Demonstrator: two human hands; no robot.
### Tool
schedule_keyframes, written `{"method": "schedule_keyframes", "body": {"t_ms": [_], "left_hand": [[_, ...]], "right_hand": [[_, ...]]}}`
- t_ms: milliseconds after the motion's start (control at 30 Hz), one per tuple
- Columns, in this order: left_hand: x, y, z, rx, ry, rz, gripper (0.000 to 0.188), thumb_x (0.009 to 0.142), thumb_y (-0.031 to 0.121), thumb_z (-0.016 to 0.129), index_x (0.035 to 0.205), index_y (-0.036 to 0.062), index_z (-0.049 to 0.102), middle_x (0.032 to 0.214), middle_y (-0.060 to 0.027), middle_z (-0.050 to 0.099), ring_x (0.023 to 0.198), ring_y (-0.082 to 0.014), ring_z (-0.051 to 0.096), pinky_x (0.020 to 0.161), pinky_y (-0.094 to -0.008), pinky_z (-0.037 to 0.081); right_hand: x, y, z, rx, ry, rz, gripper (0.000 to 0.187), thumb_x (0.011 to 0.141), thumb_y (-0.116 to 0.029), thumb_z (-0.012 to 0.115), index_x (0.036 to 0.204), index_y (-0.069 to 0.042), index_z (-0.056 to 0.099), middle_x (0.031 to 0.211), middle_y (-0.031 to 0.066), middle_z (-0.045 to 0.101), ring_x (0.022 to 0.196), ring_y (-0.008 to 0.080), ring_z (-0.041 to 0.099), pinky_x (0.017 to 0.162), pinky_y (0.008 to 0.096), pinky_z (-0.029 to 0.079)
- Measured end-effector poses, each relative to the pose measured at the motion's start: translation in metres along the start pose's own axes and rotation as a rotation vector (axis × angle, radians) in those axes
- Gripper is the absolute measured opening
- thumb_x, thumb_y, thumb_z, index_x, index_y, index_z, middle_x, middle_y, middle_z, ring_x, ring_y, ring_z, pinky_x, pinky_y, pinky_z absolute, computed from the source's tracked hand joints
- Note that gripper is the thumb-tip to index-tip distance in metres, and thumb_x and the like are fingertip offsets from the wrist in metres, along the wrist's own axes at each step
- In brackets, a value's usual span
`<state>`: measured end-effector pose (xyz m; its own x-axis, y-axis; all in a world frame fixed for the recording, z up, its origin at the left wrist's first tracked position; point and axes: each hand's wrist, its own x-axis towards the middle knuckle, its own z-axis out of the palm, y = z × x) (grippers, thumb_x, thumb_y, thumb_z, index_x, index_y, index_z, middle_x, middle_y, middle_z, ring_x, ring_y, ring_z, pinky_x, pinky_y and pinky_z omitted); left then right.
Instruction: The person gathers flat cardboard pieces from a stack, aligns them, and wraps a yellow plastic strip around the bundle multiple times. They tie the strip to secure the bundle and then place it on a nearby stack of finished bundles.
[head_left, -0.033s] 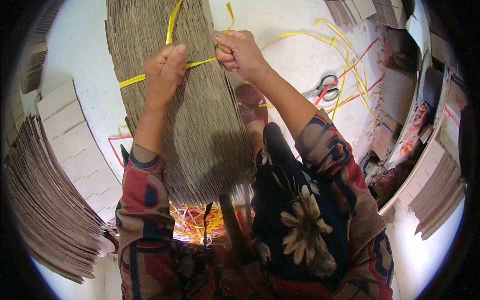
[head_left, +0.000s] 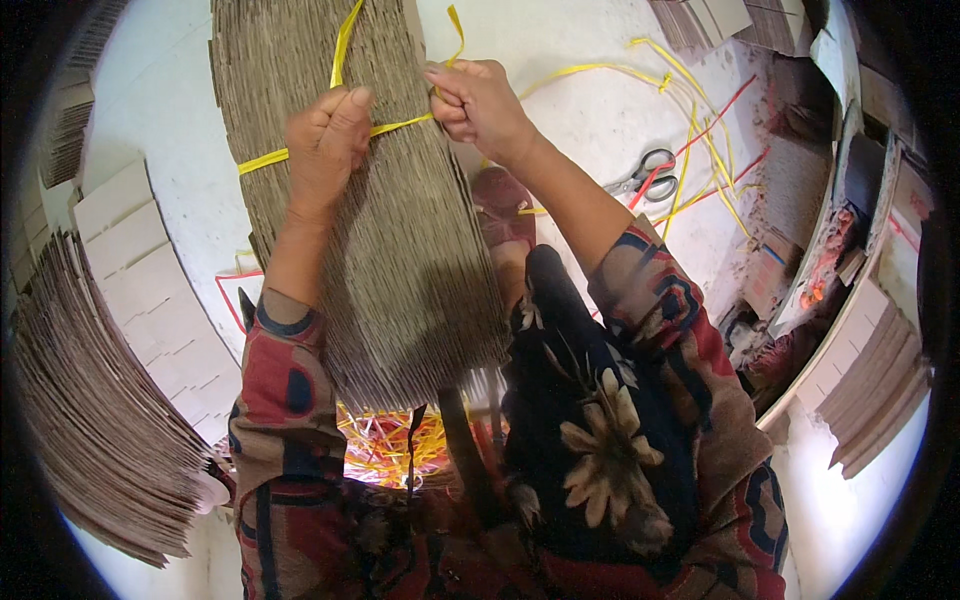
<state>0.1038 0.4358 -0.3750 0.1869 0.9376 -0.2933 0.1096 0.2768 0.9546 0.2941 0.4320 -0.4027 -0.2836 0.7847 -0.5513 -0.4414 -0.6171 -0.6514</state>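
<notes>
A long bundle of brown cardboard pieces (head_left: 400,260), packed edge to edge, lies in front of me. Yellow strapping (head_left: 263,161) crosses its top, and another length runs up its far part. My left hand (head_left: 330,135) is closed on the yellow strapping over the middle of the bundle. At the bundle's right edge, my right hand (head_left: 480,112) pinches the same strapping, with a loose end sticking up above the fingers. The strap between the two fists looks taut. My fingers hide whether there is a knot.
Scissors (head_left: 650,178) with dark handles lie on the pale floor to the right, among loose yellow and red straps (head_left: 708,150). More stacked cardboard (head_left: 100,400) stands at the left, with further stacks (head_left: 880,385) at the right. Coloured strap pieces (head_left: 395,447) are heaped below the bundle's near end.
</notes>
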Motion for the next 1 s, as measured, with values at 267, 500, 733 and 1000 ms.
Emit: {"method": "schedule_keyframes", "body": {"t_ms": [267, 500, 733, 1000], "left_hand": [[0.004, 0.022, 0.017, 0.084, -0.002, 0.155, 0.033, 0.089, 0.024, 0.057, 0.064, 0.0035, 0.049, 0.056, -0.0023, 0.048, 0.046, -0.0133, 0.041, 0.044, -0.0271, 0.035], [0.032, 0.056, 0.094, 0.495, -0.364, 0.308, 0.028, 0.084, 0.022, 0.059, 0.07, -0.0021, 0.055, 0.07, -0.0202, 0.055, 0.067, -0.034, 0.056, 0.063, -0.0395, 0.046], [0.064, 0.055, 0.093, 1.085, -0.423, 0.566, 0.025, 0.082, 0.028, 0.06, 0.084, 0.0031, 0.059, 0.08, -0.0169, 0.059, 0.079, -0.0358, 0.057, 0.067, -0.0438, 0.046], [0.033, 0.066, 0.049, 0.764, -0.52, 0.37, 0.048, 0.081, 0.017, 0.058, 0.127, 0.0109, 0.046, 0.09, -0.0178, 0.062, 0.088, -0.0355, 0.058, 0.074, -0.0387, 0.049]], "right_hand": [[0.003, 0.007, 0.007, -0.058, 0.188, -0.076, 0.032, 0.084, -0.02, 0.06, 0.059, -0.01, 0.043, 0.049, -0.0007, 0.041, 0.038, 0.0058, 0.03, 0.034, 0.0219, 0.021], [-0.001, 0.023, -0.012, 0.071, 0.096, -0.28, 0.023, 0.088, -0.014, 0.055, 0.108, -0.004, 0.049, 0.099, 0.0054, 0.053, 0.08, 0.0138, 0.052, 0.067, 0.0272, 0.046], [-0.024, 0.028, 0.011, 0.206, 0.1, -0.306, 0.017, 0.085, -0.005, 0.06, 0.1, 0.002, 0.055, 0.081, 0.0059, 0.058, 0.068, 0.0147, 0.055, 0.058, 0.028, 0.044], [-0.031, 0.022, 0.014, 0.145, 0.17, -0.289, 0.01, 0.086, -0.006, 0.055, 0.093, 0.0, 0.056, 0.079, 0.0067, 0.06, 0.069, 0.0125, 0.056, 0.062, 0.0233, 0.047]]}}
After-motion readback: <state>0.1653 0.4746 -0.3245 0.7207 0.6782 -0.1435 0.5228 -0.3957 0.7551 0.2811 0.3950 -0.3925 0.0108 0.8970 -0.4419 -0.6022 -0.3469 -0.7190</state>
